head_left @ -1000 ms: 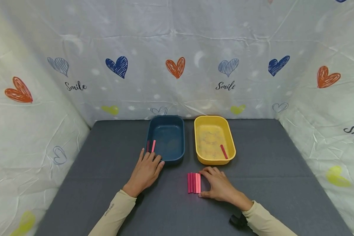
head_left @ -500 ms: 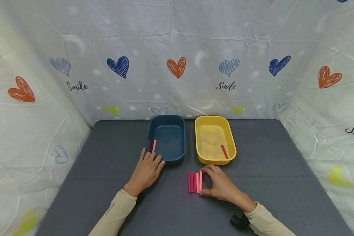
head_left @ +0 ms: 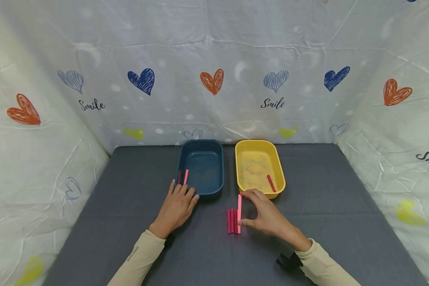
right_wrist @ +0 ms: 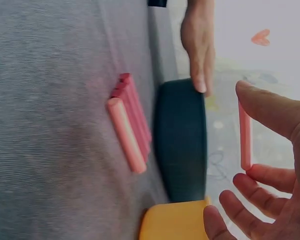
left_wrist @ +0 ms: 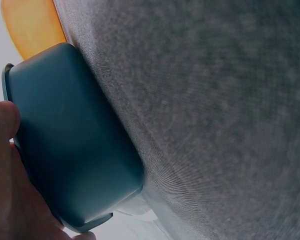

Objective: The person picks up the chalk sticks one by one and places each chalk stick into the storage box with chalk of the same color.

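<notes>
My right hand [head_left: 266, 212] pinches a light pink stick [right_wrist: 245, 137] end to end, between thumb and a fingertip. The stick is raised off the cloth. Below it lies a row of dark pink sticks [head_left: 232, 221], side by side, with one light pink stick [right_wrist: 126, 135] along its edge. My left hand [head_left: 175, 208] rests with straight fingers on the near left rim of the blue tray [head_left: 219, 174]. In that tray are a light pink stick [head_left: 186, 176] and a dark stick [head_left: 179, 177], both partly behind the fingers.
A yellow tray [head_left: 252, 159] stands right of the blue one, just beyond my right hand. One dark red stick [head_left: 271, 183] lies in it. Grey cloth [head_left: 136, 174] covers the table, and a printed white curtain [head_left: 171, 111] surrounds the back and sides.
My right hand has taken the light pink stick from the right end of the row and moved it up and slightly away. The left hand stays in place.
</notes>
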A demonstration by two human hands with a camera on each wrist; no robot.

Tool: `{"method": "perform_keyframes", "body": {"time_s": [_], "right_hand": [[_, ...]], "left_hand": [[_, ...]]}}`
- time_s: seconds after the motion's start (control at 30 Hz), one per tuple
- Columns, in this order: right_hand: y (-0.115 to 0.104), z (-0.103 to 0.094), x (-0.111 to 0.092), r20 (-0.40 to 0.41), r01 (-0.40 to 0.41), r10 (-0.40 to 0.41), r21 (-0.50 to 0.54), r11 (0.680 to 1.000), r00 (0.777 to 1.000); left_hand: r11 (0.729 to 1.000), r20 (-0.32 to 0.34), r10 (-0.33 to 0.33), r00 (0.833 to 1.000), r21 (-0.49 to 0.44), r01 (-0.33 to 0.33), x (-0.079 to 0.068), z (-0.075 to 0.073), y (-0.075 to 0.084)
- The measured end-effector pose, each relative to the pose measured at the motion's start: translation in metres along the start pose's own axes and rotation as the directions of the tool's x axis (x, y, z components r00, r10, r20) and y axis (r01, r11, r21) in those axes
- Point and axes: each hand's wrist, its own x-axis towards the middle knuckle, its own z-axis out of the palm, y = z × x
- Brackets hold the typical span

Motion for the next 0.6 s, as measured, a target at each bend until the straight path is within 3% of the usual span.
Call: {"method": "perform_keyframes", "body": {"time_s": [0.23, 0.6], "right_hand": [[-0.006, -0.009, 0.012, -0.023, 0.002, 0.000, 0.049, 0.999, 1.000], [-0.018, -0.022, 0.036, -0.032, 0.067, -0.063, 0.120, 0.991, 0.997]], "left_hand": [[1.000, 0.009, -0.001, 1.000, 0.005, 0.001, 0.000, 0.001, -0.001], [1.000, -0.003, 0.008, 1.000, -0.001, -0.008, -0.001, 0.001, -0.002]]}}
